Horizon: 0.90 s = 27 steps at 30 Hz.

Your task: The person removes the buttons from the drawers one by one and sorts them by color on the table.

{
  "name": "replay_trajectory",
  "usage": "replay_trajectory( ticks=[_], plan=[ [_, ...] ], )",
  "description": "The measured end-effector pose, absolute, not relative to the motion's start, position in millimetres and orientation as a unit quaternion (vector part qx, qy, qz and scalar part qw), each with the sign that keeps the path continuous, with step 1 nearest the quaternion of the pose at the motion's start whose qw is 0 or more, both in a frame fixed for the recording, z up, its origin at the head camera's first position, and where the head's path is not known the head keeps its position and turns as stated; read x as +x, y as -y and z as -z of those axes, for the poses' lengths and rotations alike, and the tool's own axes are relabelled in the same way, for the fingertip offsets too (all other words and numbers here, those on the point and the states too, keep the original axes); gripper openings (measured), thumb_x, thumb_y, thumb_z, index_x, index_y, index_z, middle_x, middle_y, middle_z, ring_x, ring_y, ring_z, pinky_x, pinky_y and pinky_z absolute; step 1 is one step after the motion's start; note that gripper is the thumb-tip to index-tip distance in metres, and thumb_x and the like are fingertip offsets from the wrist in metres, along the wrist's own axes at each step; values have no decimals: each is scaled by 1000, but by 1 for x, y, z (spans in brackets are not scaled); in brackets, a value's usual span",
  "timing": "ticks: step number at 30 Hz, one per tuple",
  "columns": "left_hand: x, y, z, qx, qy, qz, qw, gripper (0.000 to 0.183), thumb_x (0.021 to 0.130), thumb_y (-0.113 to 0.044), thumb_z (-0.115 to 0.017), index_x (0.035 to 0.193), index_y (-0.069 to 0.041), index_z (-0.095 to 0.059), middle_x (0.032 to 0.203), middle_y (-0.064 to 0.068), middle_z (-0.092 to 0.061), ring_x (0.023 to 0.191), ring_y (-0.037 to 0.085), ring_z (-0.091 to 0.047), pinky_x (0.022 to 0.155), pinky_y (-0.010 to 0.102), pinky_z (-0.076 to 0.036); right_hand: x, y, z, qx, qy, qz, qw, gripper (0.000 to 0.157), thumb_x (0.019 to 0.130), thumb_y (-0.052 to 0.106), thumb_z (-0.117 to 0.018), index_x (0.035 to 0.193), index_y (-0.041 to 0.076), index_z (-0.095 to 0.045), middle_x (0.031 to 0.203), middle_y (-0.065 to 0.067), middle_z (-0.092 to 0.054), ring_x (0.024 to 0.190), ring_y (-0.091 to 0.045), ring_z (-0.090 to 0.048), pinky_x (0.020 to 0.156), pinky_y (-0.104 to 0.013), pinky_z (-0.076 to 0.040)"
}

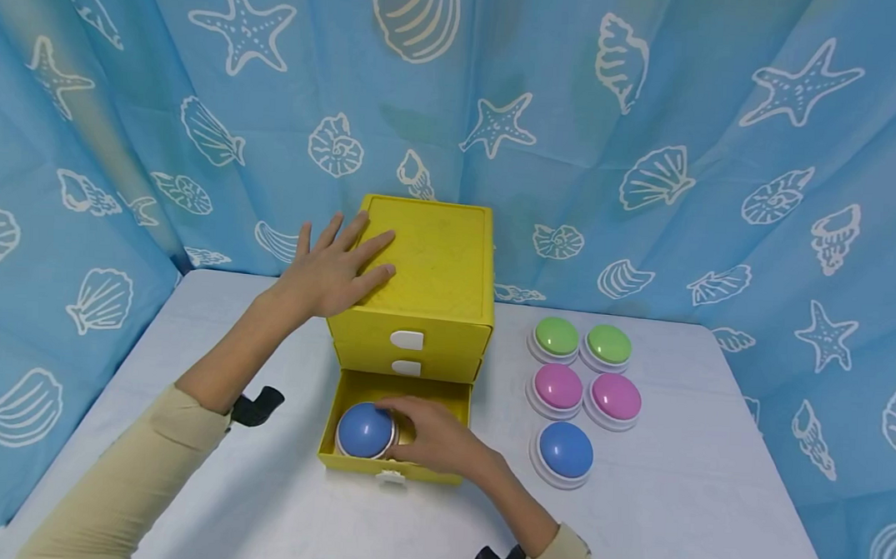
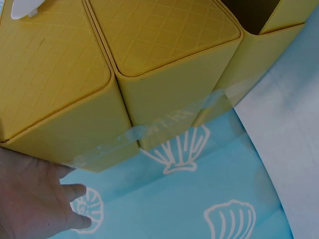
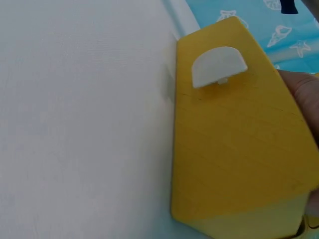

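A yellow cabinet of stacked drawers [image 1: 437, 262] stands at the back middle of the table, its bottom drawer [image 1: 439, 477] pulled out. My left hand [image 1: 332, 270] rests on the cabinet's top left edge, fingers spread; the left wrist view shows that hand [image 2: 32, 199] beside the yellow side wall [image 2: 174, 89]. Inside the drawer, at its left, sits a blue dome push button [image 1: 364, 431] with a white base. My right hand [image 1: 441, 438] grips its right side between thumb and fingers. In the right wrist view the drawer front [image 3: 234, 149] hides most of that hand [image 3: 306, 99].
Right of the cabinet stand two green buttons [image 1: 556, 337], two pink buttons [image 1: 558, 387] and another blue button [image 1: 566, 450] on the white tablecloth [image 1: 680, 473]. A blue curtain [image 1: 543, 167] with shells and starfish hangs close behind and at both sides.
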<state>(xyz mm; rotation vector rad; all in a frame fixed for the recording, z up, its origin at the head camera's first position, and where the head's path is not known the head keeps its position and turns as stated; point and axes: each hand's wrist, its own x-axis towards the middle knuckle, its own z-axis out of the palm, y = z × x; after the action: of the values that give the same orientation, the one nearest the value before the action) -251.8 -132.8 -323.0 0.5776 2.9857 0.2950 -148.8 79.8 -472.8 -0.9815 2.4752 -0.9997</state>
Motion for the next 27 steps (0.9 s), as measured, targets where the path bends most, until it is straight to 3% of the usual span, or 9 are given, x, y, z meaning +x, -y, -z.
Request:
replay_trajectory(
  ticks=[18,27],
  plan=[
    [-252,134,323,191,-975,-100,46,67,105,-58,-27,162,-25,-18,167,14,1,149,42,5,111,66,9,-169,-59,490,-364,-852,318,202,73,85,25,-83,148,15,-47,142,-1,-53,126,-15,-51,103,-35,-44],
    [-252,134,324,190,-976,-98,45,66,105,-58,-28,162,-25,-18,167,13,0,150,42,6,111,66,10,-168,-58,487,-357,-851,329,203,72,84,25,-83,146,16,-49,140,-1,-54,124,-15,-51,102,-36,-44]
  ],
)
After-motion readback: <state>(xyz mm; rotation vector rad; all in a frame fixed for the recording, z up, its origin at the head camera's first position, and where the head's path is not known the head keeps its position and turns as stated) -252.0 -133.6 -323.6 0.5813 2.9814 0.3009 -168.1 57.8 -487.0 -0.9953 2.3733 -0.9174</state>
